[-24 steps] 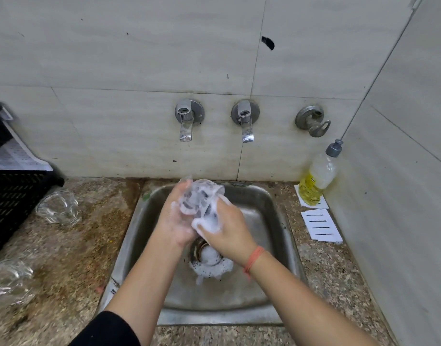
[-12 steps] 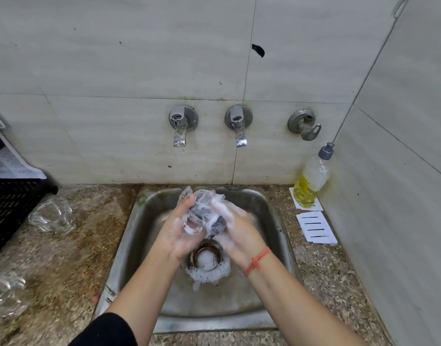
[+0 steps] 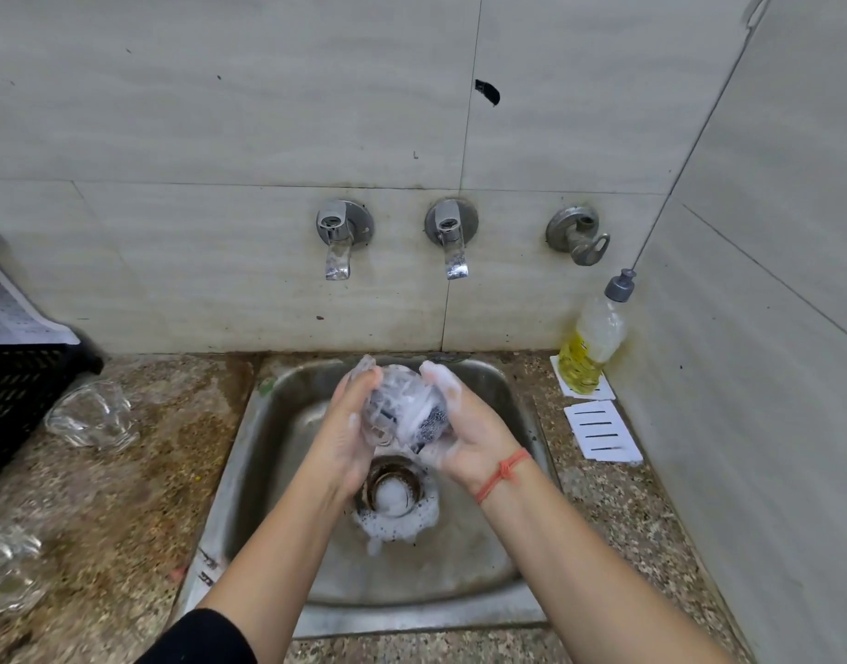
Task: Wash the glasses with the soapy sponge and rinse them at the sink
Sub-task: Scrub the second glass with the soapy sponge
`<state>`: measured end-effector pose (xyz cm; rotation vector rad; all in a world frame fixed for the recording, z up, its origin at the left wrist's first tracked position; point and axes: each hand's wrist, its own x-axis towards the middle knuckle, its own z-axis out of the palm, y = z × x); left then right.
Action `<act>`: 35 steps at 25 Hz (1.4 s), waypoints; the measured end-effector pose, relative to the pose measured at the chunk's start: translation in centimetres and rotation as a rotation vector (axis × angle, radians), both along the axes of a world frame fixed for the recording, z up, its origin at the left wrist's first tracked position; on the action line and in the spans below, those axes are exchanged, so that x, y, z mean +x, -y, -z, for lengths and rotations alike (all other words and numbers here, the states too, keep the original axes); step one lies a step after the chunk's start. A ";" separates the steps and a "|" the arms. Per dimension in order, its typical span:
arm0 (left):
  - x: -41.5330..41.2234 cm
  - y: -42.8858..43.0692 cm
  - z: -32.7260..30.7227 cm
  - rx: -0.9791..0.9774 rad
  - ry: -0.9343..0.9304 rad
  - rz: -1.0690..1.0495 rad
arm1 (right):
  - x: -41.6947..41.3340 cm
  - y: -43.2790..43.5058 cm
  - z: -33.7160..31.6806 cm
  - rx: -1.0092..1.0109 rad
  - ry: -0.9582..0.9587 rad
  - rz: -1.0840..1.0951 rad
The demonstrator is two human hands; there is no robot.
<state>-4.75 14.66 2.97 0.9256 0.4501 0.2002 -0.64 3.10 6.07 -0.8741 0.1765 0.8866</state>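
Clear sudsy glass (image 3: 388, 400) gripped in left hand (image 3: 347, 426); right hand (image 3: 467, 431) clutching half-hidden sponge (image 3: 431, 421). Two spare glasses (image 3: 91, 416) leftward, one cropped.

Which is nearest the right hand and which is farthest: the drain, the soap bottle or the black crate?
1. Drain, just under the right hand.
2. Soap bottle, off to the right.
3. Crate, far left.

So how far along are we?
Done: nothing certain. In hand: the left hand holds a lathered clear glass over the steel sink; the right hand presses a dark sponge on it. Left: rinsing, both wall taps off; two clear glasses sit on the counter, state unclear.
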 end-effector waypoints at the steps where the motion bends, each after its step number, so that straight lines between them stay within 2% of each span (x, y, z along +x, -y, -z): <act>1: -0.1 -0.1 -0.1 -0.019 -0.025 0.004 | 0.0 -0.1 0.3 -0.128 0.120 0.000; 4: 0.0 -0.3 0.7 -0.189 -0.246 -0.012 | 0.0 -0.3 1.4 -0.730 0.743 0.054; 5: -0.1 -0.3 1.0 -0.286 -0.303 -0.021 | 0.2 -0.1 1.9 -0.860 0.855 0.062; 6: -0.3 -0.2 1.3 -0.376 -0.347 -0.039 | 0.4 0.2 2.2 -0.850 0.836 0.078; 8: -0.4 -0.1 2.2 -0.458 -0.413 -0.084 | 1.0 1.4 2.1 -0.569 0.528 0.089; 10: -0.1 0.6 2.9 -0.425 -0.486 -0.088 | 1.5 3.3 1.9 -0.218 0.194 0.008; 11: 0.2 1.2 3.0 -0.401 -0.503 -0.078 | 1.6 4.3 1.9 -0.106 0.115 0.001; 12: 0.5 1.8 2.7 -0.377 -0.528 -0.076 | 1.8 5.3 2.3 -0.086 0.113 0.024; 13: 1.0 2.6 2.8 -0.369 -0.551 -0.066 | 2.1 6.3 2.7 -0.153 0.178 0.076; 16: 2.2 4.6 3.2 -0.346 -0.582 0.024 | 3.1 9.8 4.5 -0.662 0.504 0.320; 19: 3.1 6.6 3.9 -0.361 -0.596 0.061 | 4.4 13.7 5.0 -1.030 0.699 0.445; 22: 3.7 8.3 3.3 -0.354 -0.574 0.048 | 6.0 16.9 5.5 -1.417 0.948 0.407; 26: 4.9 8.9 3.7 -0.374 -0.553 0.059 | 8.3 18.9 7.0 -1.740 1.152 0.159; 31: 7.3 8.6 4.2 -0.403 -0.492 -0.007 | 10.3 18.7 9.0 -1.787 1.439 0.036; 33: 8.0 8.6 4.1 -0.421 -0.482 -0.004 | 10.2 18.3 9.2 -1.858 1.367 -0.167; 35: 8.3 8.5 4.2 -0.438 -0.481 0.014 | 10.3 18.4 10.1 -1.895 1.290 -0.254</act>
